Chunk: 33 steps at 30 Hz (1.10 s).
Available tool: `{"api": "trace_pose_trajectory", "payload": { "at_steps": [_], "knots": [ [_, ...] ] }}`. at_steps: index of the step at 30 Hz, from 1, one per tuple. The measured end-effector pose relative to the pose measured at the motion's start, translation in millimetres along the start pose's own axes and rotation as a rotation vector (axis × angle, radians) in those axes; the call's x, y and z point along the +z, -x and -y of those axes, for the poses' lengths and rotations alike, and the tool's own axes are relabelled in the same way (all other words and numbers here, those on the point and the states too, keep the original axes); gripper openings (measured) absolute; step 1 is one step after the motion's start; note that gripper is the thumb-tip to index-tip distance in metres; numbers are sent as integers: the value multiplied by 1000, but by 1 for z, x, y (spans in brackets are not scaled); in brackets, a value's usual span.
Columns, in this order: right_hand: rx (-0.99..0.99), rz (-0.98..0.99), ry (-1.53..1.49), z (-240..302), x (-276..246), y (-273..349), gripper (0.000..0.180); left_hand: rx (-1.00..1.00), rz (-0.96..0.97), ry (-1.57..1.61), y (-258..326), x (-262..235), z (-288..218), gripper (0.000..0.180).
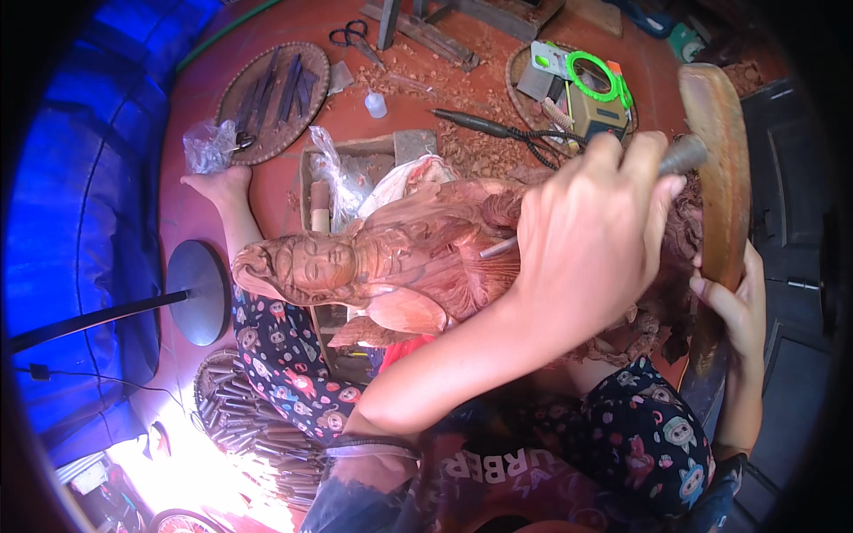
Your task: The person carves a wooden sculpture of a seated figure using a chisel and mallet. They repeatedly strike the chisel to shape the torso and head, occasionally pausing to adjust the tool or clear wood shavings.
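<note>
The scene is bright and warm, with strong red and blue colour casts. Hard light burns out the floor [191, 471] at seven o'clock into a white glare that washes over the chisels [258, 426] there. The blue tarp [80, 222] at nine o'clock glows saturated. The left hand [591, 235], close to the lens, looks slightly soft; the carving [355, 262] is sharper. Fisheye bending curves everything toward the rim, and the corners fall to black vignette, darkest at three o'clock.
</note>
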State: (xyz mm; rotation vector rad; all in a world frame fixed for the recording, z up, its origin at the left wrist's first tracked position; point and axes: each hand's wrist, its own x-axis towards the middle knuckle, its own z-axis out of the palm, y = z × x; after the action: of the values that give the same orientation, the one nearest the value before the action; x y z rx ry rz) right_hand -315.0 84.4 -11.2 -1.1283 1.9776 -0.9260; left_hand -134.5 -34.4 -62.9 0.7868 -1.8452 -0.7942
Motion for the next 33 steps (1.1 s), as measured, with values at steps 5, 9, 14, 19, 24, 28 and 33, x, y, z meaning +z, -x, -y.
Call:
{"api": "trace_pose_trajectory", "payload": {
  "at_steps": [5,9,14,19,24,28,33],
  "knots": [
    [66,98,-110,-8,7,-15,58,-52,-77,-12,-9,9,19,23],
    [96,128,-124,-14,6,-15,58,-72,-96,-9,-10,12,26,24],
    [114,131,-110,-14,8,-14,59,-82,-130,-20,-13,14,33,25],
    [110,136,-104,-15,5,-14,58,-76,-207,-38,-15,16,34,27],
    [98,145,-100,-20,5,-18,58,-99,-161,-58,-12,17,36,23],
    [86,176,-69,-24,0,-24,55,-103,-76,-82,-9,17,34,20],
    [107,148,-48,-18,2,-25,52,-174,-68,-59,-11,15,33,28]
  ]
}}
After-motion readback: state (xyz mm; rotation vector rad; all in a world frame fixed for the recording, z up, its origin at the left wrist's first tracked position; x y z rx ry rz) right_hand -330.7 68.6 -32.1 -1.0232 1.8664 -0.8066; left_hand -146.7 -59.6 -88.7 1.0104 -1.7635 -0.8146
